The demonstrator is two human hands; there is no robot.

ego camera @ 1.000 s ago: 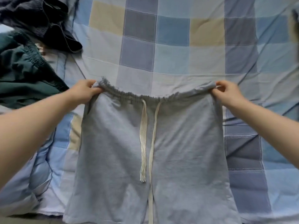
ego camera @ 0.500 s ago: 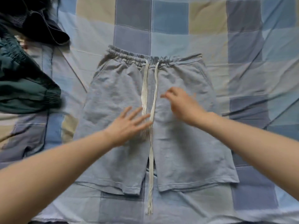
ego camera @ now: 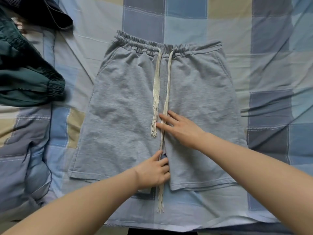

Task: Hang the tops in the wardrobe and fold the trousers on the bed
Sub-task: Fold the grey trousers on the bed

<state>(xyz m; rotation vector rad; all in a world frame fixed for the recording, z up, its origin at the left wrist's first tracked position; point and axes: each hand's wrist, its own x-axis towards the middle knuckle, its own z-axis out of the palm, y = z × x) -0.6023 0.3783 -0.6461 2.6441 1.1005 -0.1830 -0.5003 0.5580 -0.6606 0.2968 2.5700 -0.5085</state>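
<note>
While the grey shorts [ego camera: 122,106] lie flat at 12 o'clock, the long drawstring [ego camera: 166,92] is pressed by the right hand [ego camera: 182,128], fingers straight; the inner leg edge at 6 o'clock is gripped by the left hand [ego camera: 155,172].

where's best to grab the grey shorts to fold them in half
Likely pinch the grey shorts at one outer side seam, by the waistband corner and leg hem, coming from that side. They lie flat and face up, legs parallel, so one half can swing over the centre drawstring.
</note>
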